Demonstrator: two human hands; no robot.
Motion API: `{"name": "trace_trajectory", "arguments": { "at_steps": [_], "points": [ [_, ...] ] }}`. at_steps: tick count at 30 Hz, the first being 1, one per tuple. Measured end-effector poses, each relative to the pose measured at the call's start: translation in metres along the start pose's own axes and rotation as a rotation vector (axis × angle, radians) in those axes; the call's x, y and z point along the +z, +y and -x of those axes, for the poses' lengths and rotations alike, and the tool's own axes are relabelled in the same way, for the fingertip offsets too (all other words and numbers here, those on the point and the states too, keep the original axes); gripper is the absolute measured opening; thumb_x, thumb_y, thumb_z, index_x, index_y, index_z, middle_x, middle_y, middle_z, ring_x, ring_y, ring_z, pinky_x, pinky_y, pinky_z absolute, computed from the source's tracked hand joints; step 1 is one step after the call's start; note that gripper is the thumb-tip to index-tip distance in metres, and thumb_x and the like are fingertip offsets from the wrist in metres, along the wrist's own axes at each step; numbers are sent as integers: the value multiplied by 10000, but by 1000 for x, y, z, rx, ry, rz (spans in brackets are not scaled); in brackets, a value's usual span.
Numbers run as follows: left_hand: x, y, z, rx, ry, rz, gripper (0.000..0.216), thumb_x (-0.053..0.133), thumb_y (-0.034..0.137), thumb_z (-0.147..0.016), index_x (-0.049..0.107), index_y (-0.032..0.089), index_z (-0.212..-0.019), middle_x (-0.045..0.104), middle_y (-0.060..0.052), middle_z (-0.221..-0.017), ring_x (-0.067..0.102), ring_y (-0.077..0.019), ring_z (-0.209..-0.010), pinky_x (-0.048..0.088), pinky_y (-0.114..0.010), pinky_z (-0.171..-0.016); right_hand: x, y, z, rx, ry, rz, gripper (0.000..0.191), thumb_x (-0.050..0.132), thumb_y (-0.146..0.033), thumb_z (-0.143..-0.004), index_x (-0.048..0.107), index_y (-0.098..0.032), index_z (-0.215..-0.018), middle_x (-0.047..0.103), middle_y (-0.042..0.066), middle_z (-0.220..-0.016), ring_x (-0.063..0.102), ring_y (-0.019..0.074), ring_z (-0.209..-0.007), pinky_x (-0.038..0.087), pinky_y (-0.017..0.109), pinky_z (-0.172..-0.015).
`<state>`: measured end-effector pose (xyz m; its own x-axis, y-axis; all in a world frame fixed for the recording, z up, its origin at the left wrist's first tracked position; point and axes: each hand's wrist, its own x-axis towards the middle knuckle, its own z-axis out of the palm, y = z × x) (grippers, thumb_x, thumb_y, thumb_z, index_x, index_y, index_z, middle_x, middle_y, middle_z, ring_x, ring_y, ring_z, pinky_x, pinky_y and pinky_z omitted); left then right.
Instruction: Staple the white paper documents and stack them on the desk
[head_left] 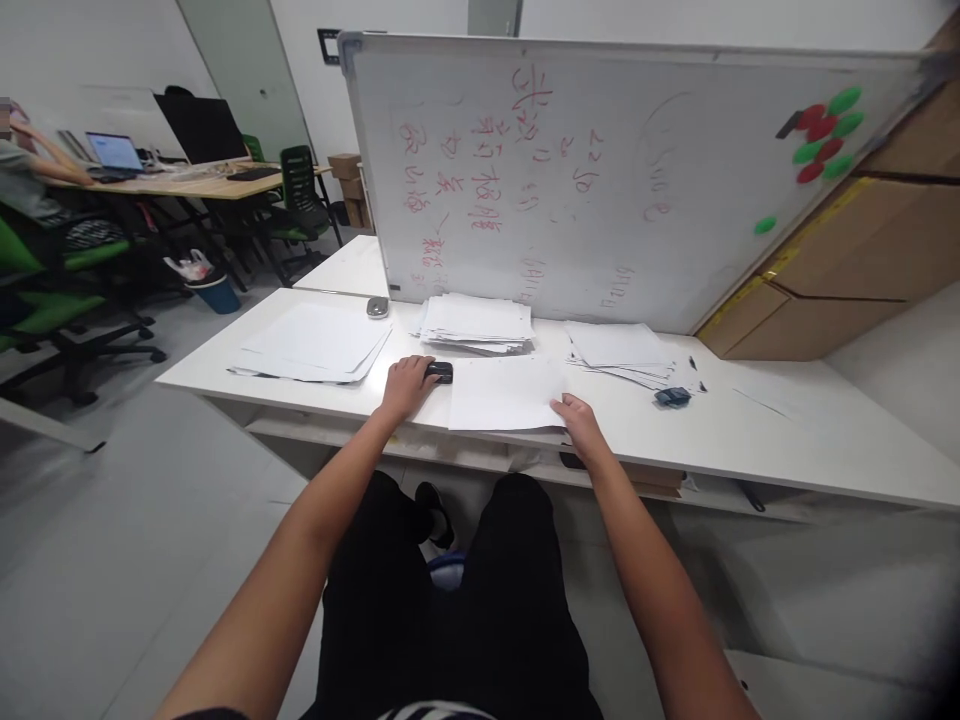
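I sit at a white table. My left hand is closed on a small black object, perhaps a stapler, just left of a white sheet of paper. My right hand rests on that sheet's near right corner, with fingers curled over the paper's edge. Behind the sheet lies a stack of papers. Another stack is to the right, and a spread of sheets to the left.
A whiteboard with red writing and magnets stands on the table's far edge. A small dark clip-like object lies to the right, a grey object at the back left. Another person sits at a desk with a laptop, far left.
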<state>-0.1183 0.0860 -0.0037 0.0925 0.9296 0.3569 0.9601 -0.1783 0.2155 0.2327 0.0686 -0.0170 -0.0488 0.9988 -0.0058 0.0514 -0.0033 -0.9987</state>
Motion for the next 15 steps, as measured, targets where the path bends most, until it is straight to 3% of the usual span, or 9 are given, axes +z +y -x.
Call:
{"name": "trace_trajectory", "arguments": {
  "at_steps": [8, 15],
  "points": [
    [-4, 5, 0, -76, -45, -19, 404, 467, 419, -960, 552, 181, -1276, 620, -144, -1206, 528, -322, -1093, 386, -418, -885, -6, -8, -2, 131, -3, -118, 287, 766, -410, -650, 696, -211, -845, 742, 23, -875, 683, 229, -889, 515, 361, -875],
    [-3, 4, 1, -69, -44, 32, 388, 480, 407, -959, 553, 175, -1262, 614, -145, -1206, 518, -321, -1089, 387, -415, -877, -3, -9, -1, 149, 10, -122, 309, 780, -404, -639, 718, -207, -868, 747, 19, -852, 685, 221, -821, 531, 348, -815]
  ]
}}
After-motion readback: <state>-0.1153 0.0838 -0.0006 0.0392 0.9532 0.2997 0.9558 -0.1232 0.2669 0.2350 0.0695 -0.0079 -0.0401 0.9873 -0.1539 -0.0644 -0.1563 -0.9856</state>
